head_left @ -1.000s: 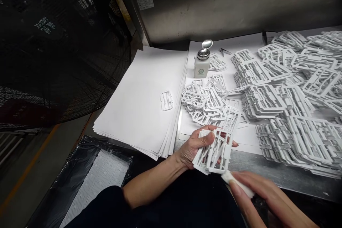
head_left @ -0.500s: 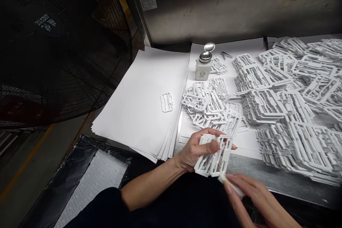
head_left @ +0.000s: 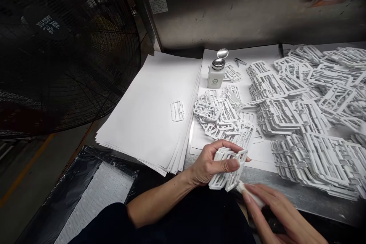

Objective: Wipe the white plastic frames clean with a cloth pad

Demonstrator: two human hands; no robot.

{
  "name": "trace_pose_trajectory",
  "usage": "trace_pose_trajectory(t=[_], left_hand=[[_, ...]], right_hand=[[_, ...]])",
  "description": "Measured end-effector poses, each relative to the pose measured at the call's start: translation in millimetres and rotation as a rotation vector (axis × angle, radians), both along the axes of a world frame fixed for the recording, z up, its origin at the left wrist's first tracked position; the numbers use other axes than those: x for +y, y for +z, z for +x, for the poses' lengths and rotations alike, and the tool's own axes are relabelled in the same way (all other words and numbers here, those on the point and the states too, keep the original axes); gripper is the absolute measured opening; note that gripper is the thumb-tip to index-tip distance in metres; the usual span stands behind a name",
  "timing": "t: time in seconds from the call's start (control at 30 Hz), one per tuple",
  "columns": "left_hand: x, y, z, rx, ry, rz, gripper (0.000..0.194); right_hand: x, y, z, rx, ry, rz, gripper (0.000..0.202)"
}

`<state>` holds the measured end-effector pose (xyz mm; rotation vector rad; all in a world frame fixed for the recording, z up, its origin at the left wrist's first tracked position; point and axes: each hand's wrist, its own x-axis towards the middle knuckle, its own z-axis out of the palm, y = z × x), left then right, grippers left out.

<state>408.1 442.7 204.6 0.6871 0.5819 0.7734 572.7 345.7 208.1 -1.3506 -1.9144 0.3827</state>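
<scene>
— Honestly, where is the risk in this grip?

— In the frame itself, I think. The left hand (head_left: 210,166) pinches a thin white plastic frame (head_left: 227,169), thumb across its face and fingers curled behind, holding it tilted in the air just in front of the dispenser bottle's (head_left: 215,72) side of the bench, well nearer the person than the bottle. It is all slender bars and open windows, so a hard squeeze or a hard rub could bend or snap a bar.

— And the other hand?

— The right hand (head_left: 274,213) has its fingers pressed together on a small white pad (head_left: 248,193), whose tip touches the frame's lower corner. If the pad catches in an opening, it could twist the frame out of the pinch.

— Anything near to be knocked?

— A loose heap of like frames (head_left: 224,116) lies between the held piece and the bottle, and taller stacks (head_left: 311,137) spread to the bottle's right; a dropped piece would vanish among them. A single frame (head_left: 177,111) sits on the stack of paper sheets (head_left: 154,110), left of the bottle.
</scene>
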Motion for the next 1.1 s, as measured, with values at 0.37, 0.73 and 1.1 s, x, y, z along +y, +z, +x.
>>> trace_pose_trajectory(t=[0.37, 0.73, 1.1], left_hand=[[-2, 2.3, 0, 0.010, -0.002, -0.065, 0.041], [2, 15.1, -4, 0.056, 0.041, 0.038, 0.037], [-1, 22.3, -9, 0.212, 0.083, 0.301, 0.037]], right_hand=[[44, 39.4, -14, 0.070, -0.362, 0.050, 0.016], [3, -5.4, -2, 0.088, -0.183, -0.110, 0.010], [9, -4.1, -6, 0.129, -0.155, -0.150, 0.006]])
